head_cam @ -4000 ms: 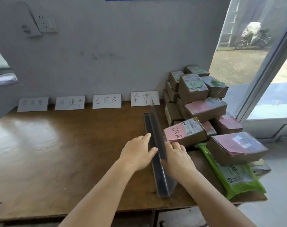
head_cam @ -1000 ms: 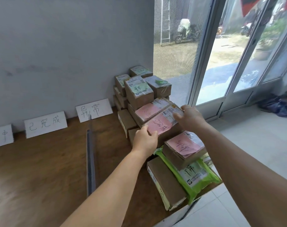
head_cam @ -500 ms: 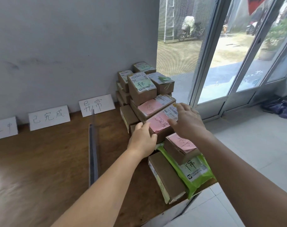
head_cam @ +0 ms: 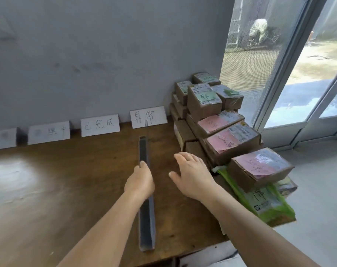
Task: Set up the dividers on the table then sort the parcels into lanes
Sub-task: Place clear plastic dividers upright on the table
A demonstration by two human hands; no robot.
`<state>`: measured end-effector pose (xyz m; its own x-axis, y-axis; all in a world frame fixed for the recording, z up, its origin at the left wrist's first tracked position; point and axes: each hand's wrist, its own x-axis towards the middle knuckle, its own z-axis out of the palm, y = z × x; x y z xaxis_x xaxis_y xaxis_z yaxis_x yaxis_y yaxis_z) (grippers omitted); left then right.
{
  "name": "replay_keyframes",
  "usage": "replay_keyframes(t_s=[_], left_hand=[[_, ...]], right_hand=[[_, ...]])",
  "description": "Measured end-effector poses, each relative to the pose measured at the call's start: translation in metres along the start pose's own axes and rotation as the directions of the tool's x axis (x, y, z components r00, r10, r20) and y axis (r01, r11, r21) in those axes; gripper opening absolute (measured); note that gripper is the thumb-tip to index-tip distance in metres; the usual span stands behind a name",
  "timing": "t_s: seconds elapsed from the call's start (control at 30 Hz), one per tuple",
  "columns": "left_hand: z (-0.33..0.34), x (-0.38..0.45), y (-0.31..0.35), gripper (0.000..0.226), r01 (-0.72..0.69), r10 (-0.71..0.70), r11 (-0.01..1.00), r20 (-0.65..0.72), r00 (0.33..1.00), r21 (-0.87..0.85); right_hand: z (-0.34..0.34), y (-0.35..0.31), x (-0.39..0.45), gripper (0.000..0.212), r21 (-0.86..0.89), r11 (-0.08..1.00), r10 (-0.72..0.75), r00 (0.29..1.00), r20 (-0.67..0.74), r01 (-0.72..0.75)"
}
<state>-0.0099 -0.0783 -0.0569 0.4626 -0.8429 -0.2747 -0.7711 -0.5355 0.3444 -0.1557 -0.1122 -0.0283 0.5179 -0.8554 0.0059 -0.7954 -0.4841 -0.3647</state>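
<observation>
Fingers of the left hand (head_cam: 139, 181) are curled over the upper edge of the divider (head_cam: 146, 212) and grip it near mid-length. Fingers of the right hand (head_cam: 192, 175) are spread and relaxed, holding nothing; the palm faces down above the table (head_cam: 48, 199), just right of the divider and apart from it.

Divider: a long, narrow, dark L-section strip lying on the table. Its long axis runs from the near table edge away toward the wall. The far end lies beyond the left fingers and points at the white card (head_cam: 148, 117) farthest right in the row. The near end lies behind the left wrist, close to the near table edge. The upright flange shows as a thin clear edge along the right side of the strip.

Parcels: a stack of cardboard boxes (head_cam: 212, 112) stands to the right of the right fingers, against the wall and at the table's right end. Several carry pink labels, the upper ones green labels. The nearest pink-labelled box (head_cam: 260, 168) rests on a green mailer bag (head_cam: 260, 203) at the right table edge, to the right of the right wrist.

Cards: four white handwritten cards lean against the wall, beyond and to the left of the left fingers. The leftmost is blurred.

A glass door (head_cam: 290, 74) stands beyond the stack.
</observation>
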Motion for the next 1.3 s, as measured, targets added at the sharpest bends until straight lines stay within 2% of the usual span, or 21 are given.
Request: replay_keyframes(t_s=[0.07,0.13,0.27,0.43,0.57,0.7,0.83,0.97,1.13,1.27,1.3], left_hand=[[0.001,-0.002,-0.004,0.041,-0.033,0.033,0.999,0.010,0.999,-0.035],[0.003,-0.006,-0.006,0.033,-0.083,0.082,0.994,-0.013,0.997,-0.073],[0.007,-0.007,-0.010,0.033,-0.110,0.104,0.978,-0.042,0.994,-0.175],[0.002,-0.003,-0.026,0.037,-0.049,0.032,0.945,-0.057,0.998,-0.322],[0.004,-0.002,-0.028,0.024,-0.024,0.016,0.906,-0.022,1.000,-0.423],[0.003,-0.004,-0.030,0.020,-0.015,0.011,0.876,-0.012,1.000,-0.482],[-0.001,-0.006,-0.031,0.020,-0.009,0.000,0.857,-0.018,1.000,-0.515],[-0.001,-0.006,-0.037,0.024,0.014,-0.013,0.829,0.006,1.000,-0.559],[0.001,-0.005,-0.042,0.036,0.023,-0.024,0.815,0.007,1.000,-0.579],[0.003,-0.003,-0.041,0.040,-0.025,0.005,0.855,-0.040,0.999,-0.517],[0.003,-0.002,-0.040,0.046,-0.046,0.021,0.870,-0.056,0.998,-0.491]], right_hand=[[0.015,-0.008,0.000,0.058,0.024,1.000,-0.017,0.999,0.040,0.016],[0.027,-0.015,0.000,0.057,0.051,0.998,-0.032,0.997,0.072,0.028],[0.044,-0.024,-0.001,0.052,0.085,0.996,-0.041,0.991,0.127,0.030],[0.055,-0.030,-0.004,0.054,0.120,0.993,-0.014,0.978,0.206,-0.011],[0.064,-0.034,-0.004,0.060,0.122,0.993,-0.037,0.968,0.250,0.007],[0.071,-0.031,-0.003,0.060,0.155,0.987,0.000,0.963,0.268,-0.044],[0.075,-0.034,-0.001,0.044,0.174,0.984,-0.016,0.965,0.260,-0.030],[0.075,-0.036,0.000,0.037,0.216,0.975,-0.009,0.970,0.241,-0.045],[0.073,-0.038,-0.001,0.048,0.212,0.974,0.026,0.968,0.250,-0.081],[0.076,-0.039,0.002,0.038,0.194,0.972,0.090,0.971,0.222,-0.135],[0.076,-0.040,0.002,0.044,0.171,0.974,0.108,0.971,0.213,-0.146]])
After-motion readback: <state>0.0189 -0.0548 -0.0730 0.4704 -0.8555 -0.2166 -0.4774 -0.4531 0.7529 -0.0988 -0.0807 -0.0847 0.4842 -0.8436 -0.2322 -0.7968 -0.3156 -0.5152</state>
